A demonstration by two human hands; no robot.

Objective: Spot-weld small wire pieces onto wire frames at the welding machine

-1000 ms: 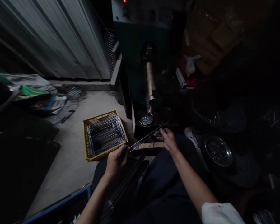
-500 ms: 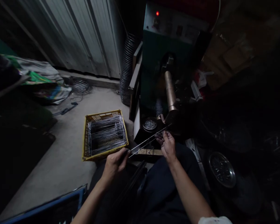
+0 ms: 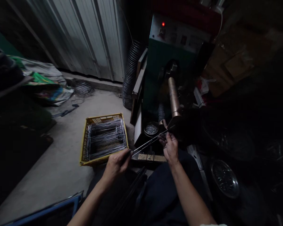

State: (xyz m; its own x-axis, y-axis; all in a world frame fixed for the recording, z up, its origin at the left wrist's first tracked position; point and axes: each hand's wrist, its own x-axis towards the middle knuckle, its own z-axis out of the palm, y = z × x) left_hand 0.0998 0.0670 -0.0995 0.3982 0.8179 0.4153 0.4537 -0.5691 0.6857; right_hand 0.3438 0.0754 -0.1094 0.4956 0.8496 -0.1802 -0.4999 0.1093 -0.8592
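Observation:
A thin bent metal wire (image 3: pixel 147 144) spans the gap between my hands, its two strands running close together. My left hand (image 3: pixel 119 163) is closed around the near end. Pinched fingers of my right hand (image 3: pixel 170 146) hold the wire close to its far end, just below the electrode tips of a machine (image 3: pixel 163 125). The far tip reaches into the dark beside a copper-coloured bar (image 3: pixel 173 95); whether it touches metal there I cannot tell. Left of the electrode stands a round dish of small metal parts (image 3: pixel 151 129).
A yellow crate (image 3: pixel 82 142) of wire frames sits on the floor at left. The machine's green cabinet (image 3: pixel 172 50) shows a red light. At right is a metal bowl (image 3: pixel 235 185) with small parts. A blue crate edge (image 3: pixel 49 210) lies at lower left.
The view has tilted slightly, so the machine appears lower. Both hands keep their hold on the wire, whose strands now look closer together, with its far end nearer the electrode.

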